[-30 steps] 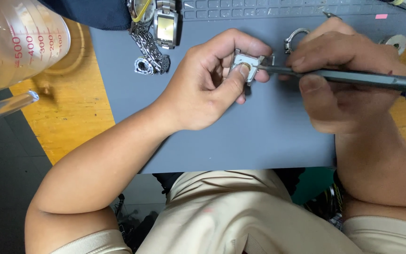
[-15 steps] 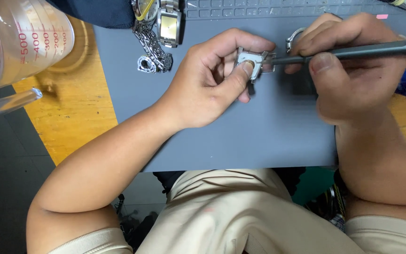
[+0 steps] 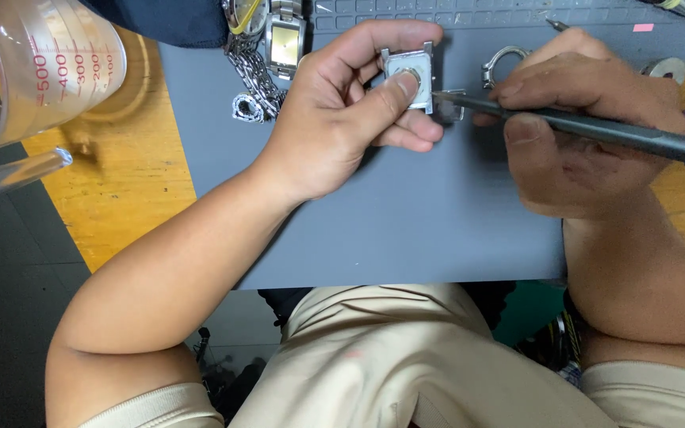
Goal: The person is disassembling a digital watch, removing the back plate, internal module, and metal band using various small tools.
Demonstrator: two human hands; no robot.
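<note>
The left hand (image 3: pixel 334 119) pinches a small square metal watch case (image 3: pixel 411 76) between thumb and fingertips, holding it just above the grey work mat (image 3: pixel 406 230), back face turned up. The right hand (image 3: pixel 588 135) is closed in a pen grip around a slim dark tool (image 3: pixel 596 127), whose fine tip rests at the case's right edge. The case looks light, rigid and smooth, likely slippery on its polished faces, so a hold across its opposite side edges seems safest; its thin parts would probably scratch or bend under a slip of the point. A loose metal ring (image 3: pixel 503 63) lies just beyond the tool, and a metal watch with a link bracelet (image 3: pixel 267 55) rests at the mat's far left corner. A clear measuring jug (image 3: pixel 37 75) stands on the yellow tabletop (image 3: pixel 120 190) well to the left. The near half of the mat is bare, giving room to set things down; its near edge lies close over the person's lap.
</note>
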